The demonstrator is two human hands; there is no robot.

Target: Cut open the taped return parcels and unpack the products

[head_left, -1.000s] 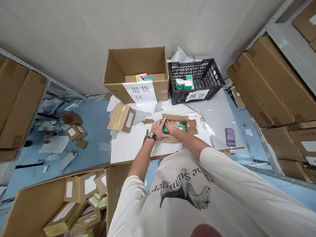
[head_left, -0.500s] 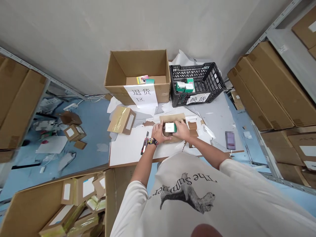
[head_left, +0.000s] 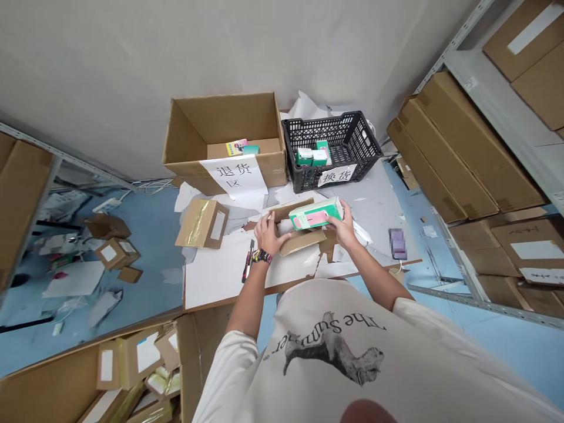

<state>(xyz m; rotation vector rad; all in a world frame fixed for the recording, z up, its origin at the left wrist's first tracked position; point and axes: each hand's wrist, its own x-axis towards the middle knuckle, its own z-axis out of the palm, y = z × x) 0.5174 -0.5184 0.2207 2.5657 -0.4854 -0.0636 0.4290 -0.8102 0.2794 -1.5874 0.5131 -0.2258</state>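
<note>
My right hand (head_left: 343, 228) is closed round a green, white and pink product box (head_left: 314, 215), tilted above an open cardboard box (head_left: 305, 241). My left hand (head_left: 269, 234) lies at the left side of that cardboard box, thumb on the near edge and fingers on the far side, gripping it. The flaps stand open; most of the inside is hidden by the product box. To the left of my left hand lies a red and black utility knife (head_left: 248, 261). Further left on the table rests a taped brown carton (head_left: 199, 223) with a white label.
Behind stand a large cardboard box (head_left: 185, 168) and a black plastic crate (head_left: 299, 180), both holding small boxes and bearing paper signs. A phone (head_left: 398, 244) lies at the right edge of the table. A big carton of parcels (head_left: 57, 373) stands lower left. Shelves flank both sides.
My right hand has lifted the product box up out of the cardboard box and turned it, showing its pink side. My left hand stays on the cardboard box. The view has shifted slightly.
</note>
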